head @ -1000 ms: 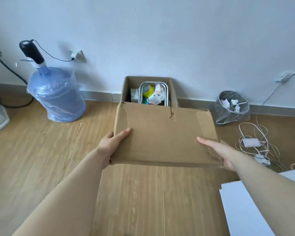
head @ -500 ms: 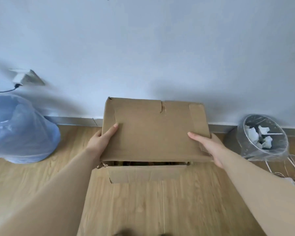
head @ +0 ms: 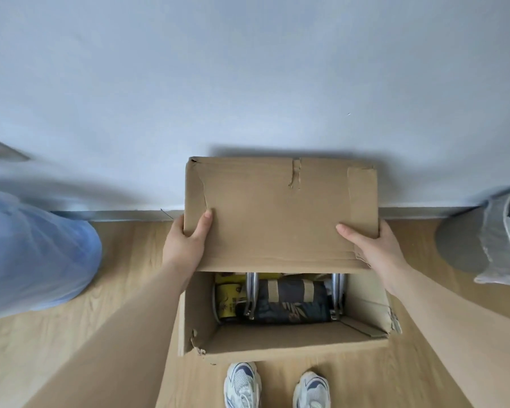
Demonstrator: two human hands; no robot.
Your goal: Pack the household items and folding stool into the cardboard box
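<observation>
The brown cardboard box (head: 283, 338) stands on the wooden floor against the wall, seen from straight above. Its large far flap (head: 277, 210) is lifted and covers the far half of the opening. My left hand (head: 187, 242) grips the flap's left edge, thumb on top. My right hand (head: 374, 245) grips its right edge the same way. Inside the box the folding stool (head: 292, 298) lies flat, with silver metal legs and a dark patterned seat. A yellow and black item (head: 228, 301) sits to its left. Other contents are hidden under the flap.
A blue water jug in plastic wrap (head: 33, 254) stands at the left. A grey waste bin with a clear liner (head: 489, 237) stands at the right. My two white and blue sneakers (head: 277, 385) are just in front of the box. The wall is directly behind it.
The view has swung from in front of the box to directly above it. Both hands have kept hold of the flap, and the near half of the box interior now shows.
</observation>
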